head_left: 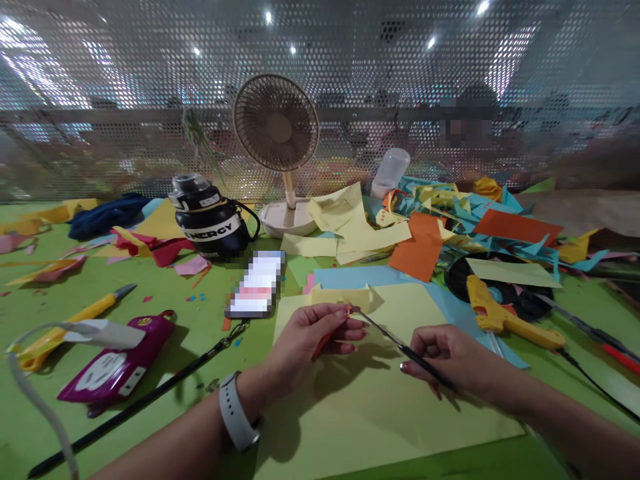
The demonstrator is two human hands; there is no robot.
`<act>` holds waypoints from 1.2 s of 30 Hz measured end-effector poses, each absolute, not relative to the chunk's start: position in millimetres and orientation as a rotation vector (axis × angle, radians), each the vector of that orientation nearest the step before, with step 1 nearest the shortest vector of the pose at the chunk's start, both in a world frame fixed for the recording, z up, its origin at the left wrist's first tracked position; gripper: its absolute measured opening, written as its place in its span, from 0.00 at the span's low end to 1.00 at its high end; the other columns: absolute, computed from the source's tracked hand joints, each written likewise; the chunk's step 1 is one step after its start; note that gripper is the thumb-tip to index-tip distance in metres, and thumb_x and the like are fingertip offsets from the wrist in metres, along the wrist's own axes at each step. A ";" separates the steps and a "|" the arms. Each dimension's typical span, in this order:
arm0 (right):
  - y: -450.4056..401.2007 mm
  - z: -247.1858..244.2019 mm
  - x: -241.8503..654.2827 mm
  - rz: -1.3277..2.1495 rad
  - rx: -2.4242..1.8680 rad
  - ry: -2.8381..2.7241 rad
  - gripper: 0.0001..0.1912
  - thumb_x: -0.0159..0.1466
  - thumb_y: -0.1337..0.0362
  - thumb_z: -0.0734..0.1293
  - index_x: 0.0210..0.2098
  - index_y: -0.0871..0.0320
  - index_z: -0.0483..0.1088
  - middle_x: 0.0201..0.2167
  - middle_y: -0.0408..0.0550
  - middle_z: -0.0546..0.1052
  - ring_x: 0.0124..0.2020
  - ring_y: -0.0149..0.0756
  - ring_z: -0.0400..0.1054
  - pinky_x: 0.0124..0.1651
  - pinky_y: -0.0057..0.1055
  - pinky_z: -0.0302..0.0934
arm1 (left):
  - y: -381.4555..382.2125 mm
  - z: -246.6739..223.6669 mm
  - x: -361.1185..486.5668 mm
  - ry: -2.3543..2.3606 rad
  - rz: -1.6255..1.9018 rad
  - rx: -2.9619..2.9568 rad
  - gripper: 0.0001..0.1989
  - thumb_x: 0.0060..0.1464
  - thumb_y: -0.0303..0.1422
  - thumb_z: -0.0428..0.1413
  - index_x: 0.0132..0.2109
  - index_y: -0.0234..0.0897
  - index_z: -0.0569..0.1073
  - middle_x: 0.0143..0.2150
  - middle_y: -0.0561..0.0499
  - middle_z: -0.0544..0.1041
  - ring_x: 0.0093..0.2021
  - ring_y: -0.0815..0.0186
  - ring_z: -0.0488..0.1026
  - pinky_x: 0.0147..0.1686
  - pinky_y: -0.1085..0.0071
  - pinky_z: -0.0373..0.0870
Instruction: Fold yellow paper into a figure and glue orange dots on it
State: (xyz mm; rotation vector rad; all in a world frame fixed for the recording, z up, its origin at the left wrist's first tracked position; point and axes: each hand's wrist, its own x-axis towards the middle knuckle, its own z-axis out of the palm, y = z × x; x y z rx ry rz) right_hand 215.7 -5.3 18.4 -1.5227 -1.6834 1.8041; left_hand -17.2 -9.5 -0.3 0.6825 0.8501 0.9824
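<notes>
My left hand [317, 337], with a pale watch strap on the wrist, pinches a small orange piece [323, 343] over the pale yellow sheet [390, 427]. In my right hand [445, 360] is a thin tool with a black handle [425, 368]. The tool's slim metal shaft points left, and its tip meets the orange piece at my left fingertips. Just behind my left hand lies a small folded yellow piece [345, 297]. The lower part of the orange piece is hidden by my fingers.
A phone [256, 283], black bottle [213, 227] and fan [277, 123] stand or lie beyond my left hand. At left are a purple pouch [117, 367] and yellow cutter [70, 330]. A yellow glue gun [510, 320] lies right, before heaped paper scraps [465, 207].
</notes>
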 end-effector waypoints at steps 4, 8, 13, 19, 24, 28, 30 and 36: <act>-3.6 14.6 218.9 1.784 -1.531 -1.693 0.21 0.48 0.53 0.74 0.22 0.59 0.61 0.13 0.36 0.66 0.14 0.21 0.53 0.17 0.20 0.44 | -9.0 -1.7 -17.5 0.852 0.991 0.679 0.10 0.51 0.33 0.62 0.40 0.31 0.78 0.37 0.43 0.81 0.33 0.66 0.78 0.29 0.76 0.74; -3.7 12.6 221.4 1.797 -1.518 -1.699 0.20 0.49 0.52 0.73 0.23 0.59 0.61 0.14 0.36 0.66 0.15 0.21 0.55 0.18 0.20 0.44 | -8.0 -3.4 -15.8 0.838 1.035 0.689 0.11 0.51 0.33 0.62 0.41 0.32 0.78 0.37 0.43 0.81 0.35 0.66 0.78 0.29 0.77 0.74; -4.7 18.7 218.3 1.825 -1.514 -1.679 0.22 0.46 0.53 0.75 0.22 0.59 0.61 0.15 0.36 0.66 0.16 0.21 0.54 0.18 0.21 0.46 | -8.5 -3.2 -13.4 0.826 1.034 0.706 0.11 0.50 0.34 0.62 0.41 0.33 0.78 0.37 0.45 0.82 0.33 0.68 0.78 0.29 0.78 0.74; -5.1 23.6 214.3 1.837 -1.538 -1.665 0.23 0.44 0.53 0.76 0.21 0.59 0.61 0.14 0.35 0.64 0.16 0.20 0.54 0.19 0.21 0.47 | -8.2 -4.4 -13.7 0.820 1.028 0.722 0.11 0.50 0.34 0.63 0.40 0.33 0.77 0.35 0.46 0.82 0.31 0.69 0.78 0.27 0.79 0.73; -5.3 21.3 213.9 1.841 -1.518 -1.673 0.22 0.44 0.53 0.76 0.22 0.59 0.61 0.15 0.34 0.64 0.16 0.21 0.55 0.19 0.20 0.49 | -8.2 -7.5 -13.1 0.803 1.043 0.748 0.10 0.51 0.35 0.62 0.39 0.33 0.77 0.34 0.47 0.82 0.30 0.69 0.78 0.27 0.79 0.72; -5.2 17.6 215.8 1.838 -1.504 -1.688 0.22 0.46 0.53 0.75 0.23 0.59 0.62 0.16 0.35 0.65 0.17 0.21 0.57 0.20 0.20 0.51 | -8.5 -7.2 -11.8 0.814 1.052 0.758 0.11 0.49 0.35 0.63 0.38 0.33 0.77 0.33 0.47 0.82 0.29 0.69 0.78 0.26 0.79 0.72; -5.1 17.1 215.9 1.834 -1.497 -1.689 0.22 0.46 0.52 0.75 0.23 0.59 0.62 0.16 0.35 0.65 0.17 0.21 0.57 0.20 0.21 0.51 | -8.5 -6.4 -11.8 0.823 1.047 0.760 0.11 0.49 0.35 0.63 0.38 0.32 0.77 0.33 0.47 0.82 0.29 0.69 0.78 0.26 0.78 0.72; -6.0 19.0 214.3 1.833 -1.519 -1.682 0.22 0.45 0.51 0.75 0.23 0.59 0.62 0.15 0.35 0.65 0.17 0.22 0.57 0.20 0.21 0.52 | -8.8 -5.8 -13.0 0.861 1.032 0.781 0.12 0.48 0.35 0.63 0.39 0.32 0.77 0.34 0.45 0.81 0.30 0.68 0.78 0.27 0.77 0.72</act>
